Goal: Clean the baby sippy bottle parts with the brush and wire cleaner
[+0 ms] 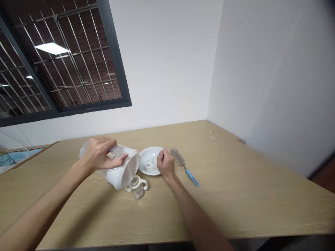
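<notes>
Pale walls [170, 62] meet in a corner behind a light wood-grain table [235, 195], with a dark-framed window [119, 62] and metal bars behind its glass at the upper left. Past the table's left edge, a light-blue item [21, 157] is only partly in view and hard to make out.

The left hand [101, 155] hides part of the large translucent white plastic pitcher [119, 176], whose far end shows only dimly behind the wrist. Inside the small clear bottle with a white two-handled collar [139, 192], the contents cannot be told. The right hand [166, 164] covers the right side of the round white plate [143, 157]; a small white ring [149, 166] lies on the plate, and a clear piece beside it is indistinct.

The left hand is wrapped around the pitcher's handle, holding it on its side with its round end tipped down over the bottle's open top. The right hand is curled into a fist; whether anything is inside it cannot be told.

The bottle stands just in front of the plate. A bottle brush with grey bristles and a blue handle [192, 177] lies just right of the right hand. Bare tabletop stretches right of the brush to the table's edge, and more lies in front of the bottle.
</notes>
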### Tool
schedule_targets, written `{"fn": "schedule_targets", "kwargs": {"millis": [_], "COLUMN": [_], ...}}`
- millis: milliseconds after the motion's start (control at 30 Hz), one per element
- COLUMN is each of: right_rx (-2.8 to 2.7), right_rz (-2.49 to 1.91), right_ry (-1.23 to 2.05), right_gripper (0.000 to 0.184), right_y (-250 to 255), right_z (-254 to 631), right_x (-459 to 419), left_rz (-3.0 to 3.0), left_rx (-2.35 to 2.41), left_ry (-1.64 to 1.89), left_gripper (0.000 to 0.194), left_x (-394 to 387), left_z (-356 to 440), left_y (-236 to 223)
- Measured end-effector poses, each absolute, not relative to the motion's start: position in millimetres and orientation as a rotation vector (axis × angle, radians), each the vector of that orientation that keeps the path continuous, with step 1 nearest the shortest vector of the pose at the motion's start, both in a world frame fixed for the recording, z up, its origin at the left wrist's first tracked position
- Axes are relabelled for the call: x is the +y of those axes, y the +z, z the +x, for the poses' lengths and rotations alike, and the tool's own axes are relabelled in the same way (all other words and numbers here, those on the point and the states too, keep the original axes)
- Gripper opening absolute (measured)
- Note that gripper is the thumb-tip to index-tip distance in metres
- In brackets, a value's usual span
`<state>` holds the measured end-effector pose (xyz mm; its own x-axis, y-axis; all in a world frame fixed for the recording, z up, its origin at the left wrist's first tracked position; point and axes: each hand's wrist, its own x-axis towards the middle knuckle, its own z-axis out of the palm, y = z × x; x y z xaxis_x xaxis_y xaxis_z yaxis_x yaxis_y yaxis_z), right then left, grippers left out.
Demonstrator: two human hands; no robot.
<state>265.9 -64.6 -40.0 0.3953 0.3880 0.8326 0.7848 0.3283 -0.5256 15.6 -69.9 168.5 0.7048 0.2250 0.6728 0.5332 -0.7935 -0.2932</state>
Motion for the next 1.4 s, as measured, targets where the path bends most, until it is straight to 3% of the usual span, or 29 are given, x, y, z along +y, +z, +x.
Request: {"fn": "schedule_targets", "kwargs": {"millis": [500,1400], "right_rx": [-1.27,-1.298], "right_rz": [-1.273,-1.262], "right_ry": [-0.428,-0.454], "right_gripper": [0.038,0.037], "right_y": [-39.2,-42.3], "right_z": [265.6,263.5], "right_x": [-64.1,-62.8], "left_rz": [-2.421,-2.342], "left_rx": [-0.549,-0.456], "left_ry": [-0.872,-0.848], "left_gripper": [0.045,0.045], "left_x": [-68.8,-68.2], "left_z": [13.7,9.4], "left_y": [166.5,169.3]}}
